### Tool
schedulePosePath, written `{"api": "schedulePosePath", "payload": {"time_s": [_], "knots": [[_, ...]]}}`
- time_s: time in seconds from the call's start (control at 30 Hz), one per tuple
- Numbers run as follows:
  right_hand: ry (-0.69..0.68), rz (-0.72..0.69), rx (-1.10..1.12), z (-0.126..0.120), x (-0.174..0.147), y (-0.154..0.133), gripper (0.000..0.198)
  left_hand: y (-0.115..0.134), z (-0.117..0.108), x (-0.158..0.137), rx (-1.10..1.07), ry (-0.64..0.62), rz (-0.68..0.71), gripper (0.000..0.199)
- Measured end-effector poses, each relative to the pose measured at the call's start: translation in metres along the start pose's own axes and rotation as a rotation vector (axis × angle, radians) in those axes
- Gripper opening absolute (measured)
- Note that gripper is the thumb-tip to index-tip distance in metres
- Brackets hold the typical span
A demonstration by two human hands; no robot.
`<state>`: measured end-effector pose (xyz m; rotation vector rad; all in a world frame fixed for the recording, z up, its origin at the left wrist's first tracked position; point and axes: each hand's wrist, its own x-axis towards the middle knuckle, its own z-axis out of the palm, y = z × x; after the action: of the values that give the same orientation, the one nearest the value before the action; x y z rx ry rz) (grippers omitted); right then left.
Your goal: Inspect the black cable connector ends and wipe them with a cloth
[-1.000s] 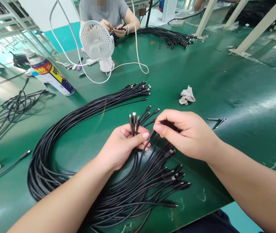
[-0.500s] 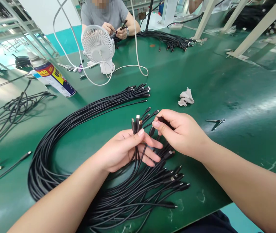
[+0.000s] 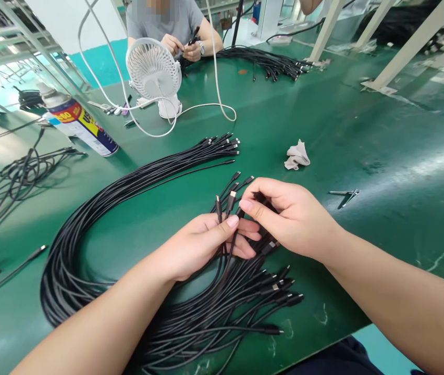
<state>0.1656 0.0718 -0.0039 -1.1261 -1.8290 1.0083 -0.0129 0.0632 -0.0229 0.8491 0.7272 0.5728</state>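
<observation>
My left hand (image 3: 210, 242) grips a few black USB cables, their plugs (image 3: 232, 200) pointing up past the thumb; its other fingers are partly spread. My right hand (image 3: 284, 216) is closed, thumb and forefinger pinching at another cable's connector (image 3: 239, 212) right beside my left thumb. Something dark (image 3: 263, 198), perhaps a scrap of cloth, shows inside the right hand; I cannot make it out. Under both hands a big bundle of black cables (image 3: 100, 200) curves in a U across the table, with plug ends at the back and the front right.
On the green table (image 3: 362, 140) stand a white fan (image 3: 153, 70) and a spray can (image 3: 83, 125). A crumpled grey cloth (image 3: 297, 154) and nail clippers (image 3: 345, 197) lie to the right. Loose cables (image 3: 19, 177) sit at left. Across the table, a person (image 3: 185, 36) handles cables.
The plugs in my left hand have spread apart. My right hand has moved slightly left, bringing the pinched connector against my left thumb and fingers. The view has shifted a little.
</observation>
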Motion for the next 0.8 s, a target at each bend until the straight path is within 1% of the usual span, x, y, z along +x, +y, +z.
{"api": "schedulePosePath", "payload": {"time_s": [0.07,0.17,0.33,0.43,0.53,0.7,0.8], "knots": [[0.024,-0.011,0.000,-0.004,0.001,0.000,0.019,0.001,-0.002,0.000,-0.042,0.044,0.016,0.032],[0.034,-0.017,-0.008,-0.010,0.003,0.003,0.021,0.003,-0.002,0.000,-0.097,0.074,0.034,0.029],[-0.102,-0.006,-0.038,-0.008,0.002,0.006,0.018,0.002,0.004,0.001,-0.133,0.117,-0.004,0.030],[-0.121,-0.020,-0.045,-0.003,0.002,0.003,0.019,-0.002,0.005,0.003,-0.136,0.131,-0.003,0.027],[-0.070,-0.053,-0.137,-0.003,0.002,-0.001,0.019,-0.003,0.004,0.003,-0.139,0.118,0.032,0.023],[0.093,-0.141,-0.362,-0.010,-0.001,-0.003,0.012,0.000,0.002,0.001,-0.175,0.056,0.048,0.023],[0.108,-0.199,-0.475,-0.010,-0.006,-0.004,0.017,0.002,0.002,0.000,-0.171,0.033,0.055,0.022]]}}
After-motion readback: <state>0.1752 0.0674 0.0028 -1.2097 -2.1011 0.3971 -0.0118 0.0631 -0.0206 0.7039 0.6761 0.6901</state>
